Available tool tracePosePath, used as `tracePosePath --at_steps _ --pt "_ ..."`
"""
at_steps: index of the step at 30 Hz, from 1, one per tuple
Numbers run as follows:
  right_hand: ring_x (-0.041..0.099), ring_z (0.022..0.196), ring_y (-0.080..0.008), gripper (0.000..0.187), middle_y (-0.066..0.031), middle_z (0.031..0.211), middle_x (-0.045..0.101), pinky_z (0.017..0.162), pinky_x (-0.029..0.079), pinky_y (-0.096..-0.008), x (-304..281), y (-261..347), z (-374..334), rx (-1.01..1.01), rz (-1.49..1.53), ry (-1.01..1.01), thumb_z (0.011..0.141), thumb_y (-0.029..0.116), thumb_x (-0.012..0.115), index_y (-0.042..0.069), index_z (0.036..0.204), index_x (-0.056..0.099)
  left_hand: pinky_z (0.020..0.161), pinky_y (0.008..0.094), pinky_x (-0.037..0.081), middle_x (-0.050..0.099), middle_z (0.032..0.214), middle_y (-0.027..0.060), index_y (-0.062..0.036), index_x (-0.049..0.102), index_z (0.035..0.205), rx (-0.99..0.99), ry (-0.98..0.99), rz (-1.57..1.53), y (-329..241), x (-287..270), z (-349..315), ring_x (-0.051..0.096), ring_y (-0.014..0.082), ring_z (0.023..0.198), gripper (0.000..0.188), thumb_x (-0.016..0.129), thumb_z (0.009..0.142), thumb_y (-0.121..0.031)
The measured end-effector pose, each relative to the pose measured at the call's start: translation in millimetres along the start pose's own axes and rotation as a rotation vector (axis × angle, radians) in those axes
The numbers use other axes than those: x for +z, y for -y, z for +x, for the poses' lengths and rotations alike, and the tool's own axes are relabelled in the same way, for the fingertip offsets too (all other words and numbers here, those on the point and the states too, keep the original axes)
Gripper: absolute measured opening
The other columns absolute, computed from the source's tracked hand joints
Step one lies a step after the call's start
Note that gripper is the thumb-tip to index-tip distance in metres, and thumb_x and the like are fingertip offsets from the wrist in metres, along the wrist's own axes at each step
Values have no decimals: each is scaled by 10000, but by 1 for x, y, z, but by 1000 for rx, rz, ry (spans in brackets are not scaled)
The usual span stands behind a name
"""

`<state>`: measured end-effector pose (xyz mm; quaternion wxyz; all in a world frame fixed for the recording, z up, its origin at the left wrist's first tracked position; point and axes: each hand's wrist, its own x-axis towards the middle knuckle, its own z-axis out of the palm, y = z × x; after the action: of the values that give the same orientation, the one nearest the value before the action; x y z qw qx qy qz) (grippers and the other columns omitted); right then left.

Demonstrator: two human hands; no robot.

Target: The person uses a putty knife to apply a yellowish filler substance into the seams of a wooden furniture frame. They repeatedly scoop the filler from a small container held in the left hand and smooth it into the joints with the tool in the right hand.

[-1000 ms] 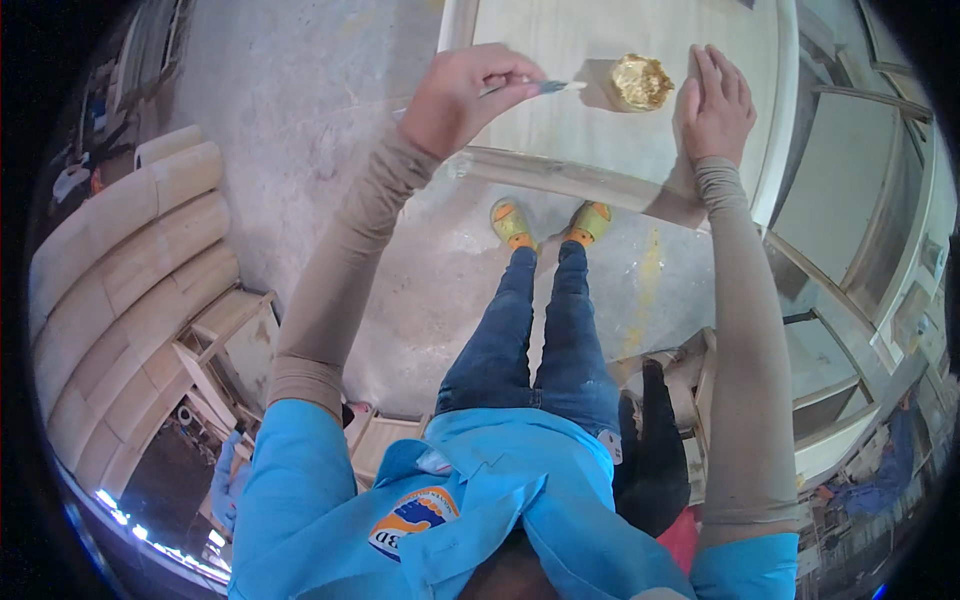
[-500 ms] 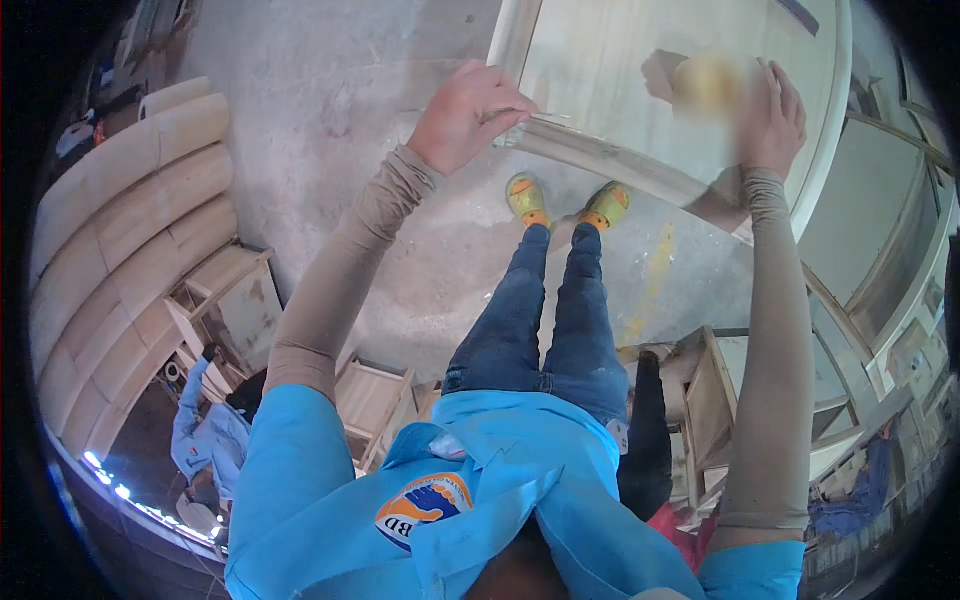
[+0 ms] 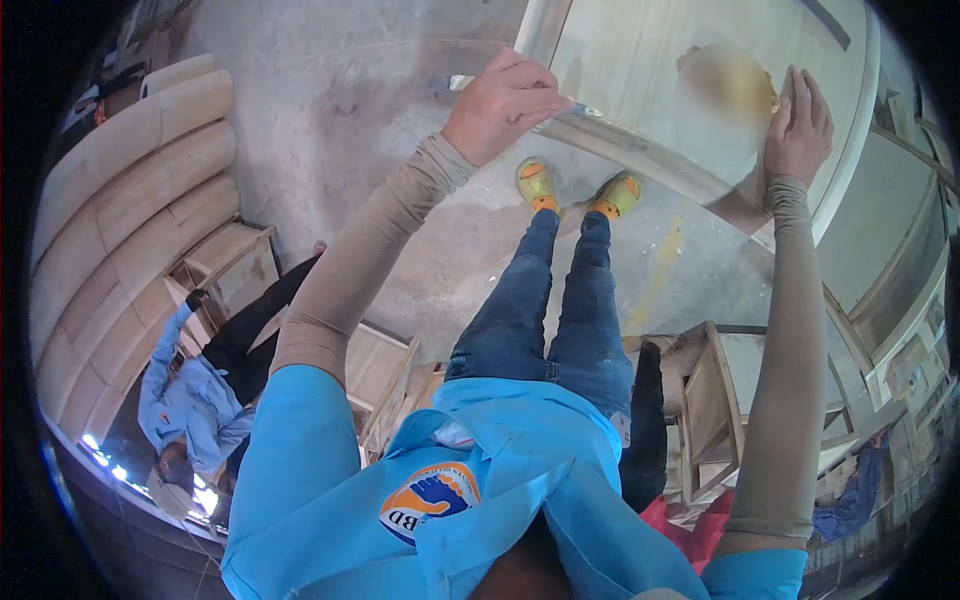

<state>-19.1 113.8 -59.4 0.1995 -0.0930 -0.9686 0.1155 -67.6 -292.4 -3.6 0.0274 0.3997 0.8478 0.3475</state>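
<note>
In front of me is a pale wooden panel (image 3: 630, 70) with a raised frame edge (image 3: 650, 152) on its near side. My left hand (image 3: 505, 108) is closed in a pinch at the panel's near left corner. A thin, shiny bit shows by its fingertips, too small to name. Over the panel's right part, my right hand (image 3: 800, 130) has its thumb and fingers against the edge of a yellowish round thing (image 3: 735, 88). Blur hides what kind of thing that is. A dark strip (image 3: 826, 22) lies at the panel's far right.
Curved wooden pieces (image 3: 130, 190) are stacked at the left. Below them another person in a blue shirt (image 3: 190, 400) is by some wooden cabinets (image 3: 235, 265). More cabinet frames (image 3: 715, 400) stand at the right. My yellow shoes (image 3: 535, 182) are on the concrete floor (image 3: 330, 130).
Both my hands and the panel appear a little farther right in view. The left hand has turned slightly at the corner. At the left, more of the other person's legs shows.
</note>
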Motion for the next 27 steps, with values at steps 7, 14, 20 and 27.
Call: tracePosePath --at_steps 7,14,20,27 --pt "470 1384 -260 463 31 1487 534 1154 354 -486 0 -3 2 -14 8 9 983 340 505 334 1442 558 815 349 511 670 956 5 -133 785 989 132 44 94 8 8 -5 570 236 910 216 782 775 -104" --pt "466 1385 -273 462 24 1493 528 1163 340 -484 -1 0 1 -2 3 12 990 339 506 336 1450 550 841 356 501 649 961 26 -98 768 994 119 167 -2 5 -7 12 566 248 935 169 751 827 -125" --pt "458 1390 -265 465 26 1488 530 1172 325 -475 -2 0 1 -1 16 14 994 338 503 339 1458 541 837 363 501 646 962 44 -97 763 988 41 218 -65 3 -6 13 573 253 945 131 732 863 -119" --pt "455 1393 -258 468 28 1491 526 1180 311 -468 -3 5 0 22 22 19 993 343 503 343 1459 540 840 378 501 640 948 44 -93 758 996 25 270 -73 0 -5 16 569 255 941 146 740 852 -114"
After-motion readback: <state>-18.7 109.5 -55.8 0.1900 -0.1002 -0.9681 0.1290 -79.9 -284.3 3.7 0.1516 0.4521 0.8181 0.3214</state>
